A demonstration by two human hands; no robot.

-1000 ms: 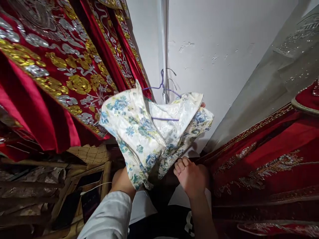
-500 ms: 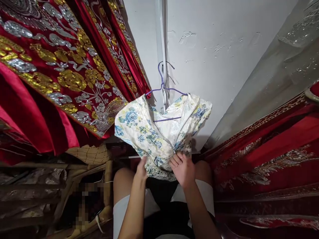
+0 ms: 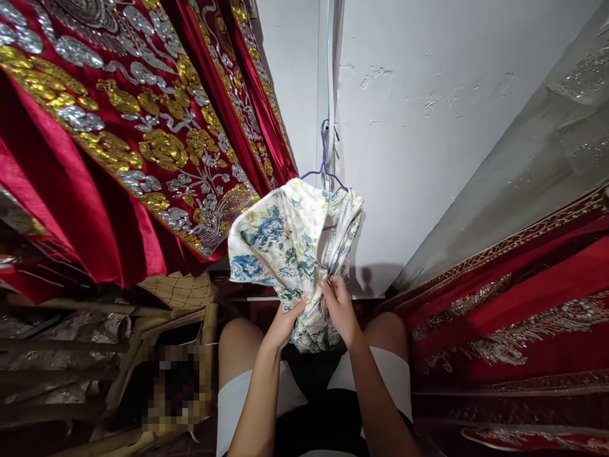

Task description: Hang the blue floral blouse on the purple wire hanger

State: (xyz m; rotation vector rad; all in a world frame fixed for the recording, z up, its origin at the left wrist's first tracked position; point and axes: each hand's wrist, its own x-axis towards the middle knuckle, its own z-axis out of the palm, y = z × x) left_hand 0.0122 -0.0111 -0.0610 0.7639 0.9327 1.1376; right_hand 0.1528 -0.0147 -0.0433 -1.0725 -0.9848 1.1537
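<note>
Two hands (image 3: 284,325) (image 3: 340,309) grip floral top (image 3: 280,238) (now angled more sideways vs. b4).

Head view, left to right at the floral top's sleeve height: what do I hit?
Red cloth with gold and silver embroidery → floral top → white wall → greyish see-through sheet → red beaded cloth.

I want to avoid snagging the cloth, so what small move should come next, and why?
Perhaps ease the right hand outward, left hand steady: both hold the blouse by its front, and its right side in view looks narrow and folded below the hanger.
</note>
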